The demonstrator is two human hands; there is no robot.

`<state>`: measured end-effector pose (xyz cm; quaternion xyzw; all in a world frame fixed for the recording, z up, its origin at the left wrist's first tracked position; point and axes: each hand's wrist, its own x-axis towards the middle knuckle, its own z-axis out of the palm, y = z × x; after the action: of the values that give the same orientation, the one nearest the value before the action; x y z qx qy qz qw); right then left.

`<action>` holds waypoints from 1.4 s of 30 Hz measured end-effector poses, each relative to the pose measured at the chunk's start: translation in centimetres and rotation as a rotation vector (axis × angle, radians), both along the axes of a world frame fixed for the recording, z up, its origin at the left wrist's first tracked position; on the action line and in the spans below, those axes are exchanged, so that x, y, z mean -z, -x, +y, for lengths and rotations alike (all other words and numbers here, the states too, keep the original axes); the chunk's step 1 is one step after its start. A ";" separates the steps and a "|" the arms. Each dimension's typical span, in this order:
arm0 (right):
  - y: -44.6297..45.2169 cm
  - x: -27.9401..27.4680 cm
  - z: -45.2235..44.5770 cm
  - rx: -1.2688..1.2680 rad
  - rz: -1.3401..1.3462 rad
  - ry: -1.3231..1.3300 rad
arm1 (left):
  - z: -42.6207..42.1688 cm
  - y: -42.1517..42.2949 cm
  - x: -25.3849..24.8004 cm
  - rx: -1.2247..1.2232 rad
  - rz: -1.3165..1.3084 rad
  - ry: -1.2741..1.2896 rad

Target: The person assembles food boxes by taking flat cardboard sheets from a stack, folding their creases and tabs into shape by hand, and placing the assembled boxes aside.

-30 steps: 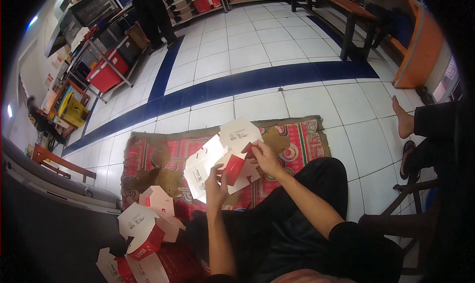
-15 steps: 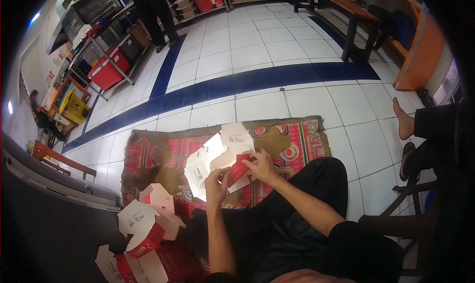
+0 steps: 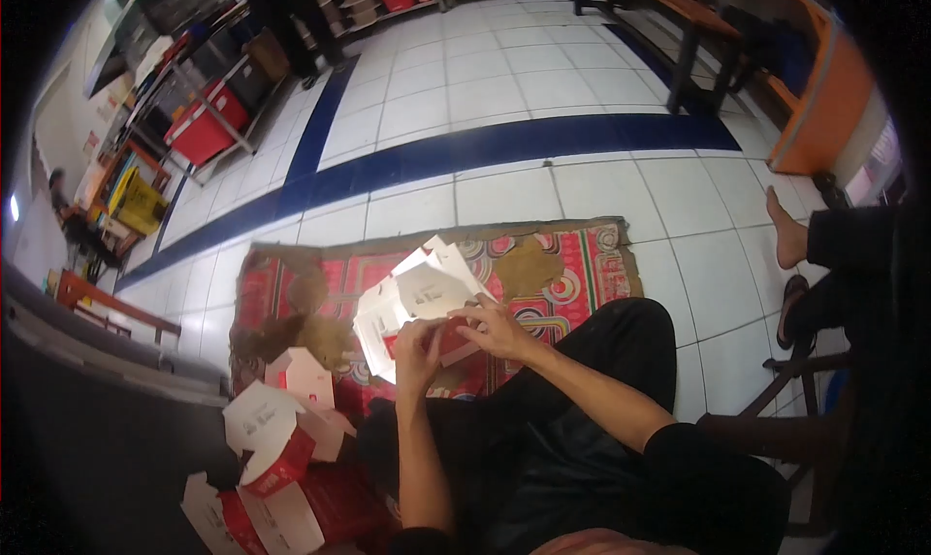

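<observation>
Carton (image 3: 427,288) in red and white card, part-folded, sits in the head view above a patterned mat (image 3: 533,264), near the middle of the picture. Taking that carton as the dial's centre and the picture's top as 12 o'clock, its pointed white flap aims at 12 o'clock, and other white panels spread toward 8 and 9. The hands cover its lower edge, so the long axis is hard to fix; it seems to slant from about 8 to 2 o'clock. Small dark print marks the white panels, too fine to read, and no brand can be made out.

The left hand (image 3: 419,349), at 6 o'clock, grasps the near edge with bent fingers. The right hand (image 3: 493,332), at 4 o'clock, has its fingers curled onto a red panel (image 3: 456,342) between the two hands.

At 8 o'clock lies an opened carton (image 3: 260,417), with dark print on its white flap and blurred white lettering on its red side. More red-and-white card (image 3: 281,516) lies at 7. A yellow bin (image 3: 139,201) stands between 9 and 10, a red crate (image 3: 204,123) near 10, a standing person (image 3: 291,21) at 11, and a bare foot (image 3: 787,227) just short of 3.
</observation>
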<state>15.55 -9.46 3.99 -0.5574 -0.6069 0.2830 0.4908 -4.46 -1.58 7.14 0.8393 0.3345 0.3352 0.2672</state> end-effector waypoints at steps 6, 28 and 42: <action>0.2 3.2 1.8 -0.040 -0.136 -0.023 | -0.5 -0.8 -1.2 -0.155 -0.203 -0.139; 4.9 -13.1 -2.8 -0.903 0.493 0.160 | -1.5 -2.1 14.2 -0.140 0.629 0.030; -2.1 -8.0 -1.5 -0.417 0.559 0.258 | 0.2 -3.2 14.1 -0.069 0.782 -0.169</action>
<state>17.65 -10.94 12.00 -0.3803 -0.5093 0.5924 0.4951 -1.29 -1.42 -6.91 0.9108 0.4102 0.0257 0.0386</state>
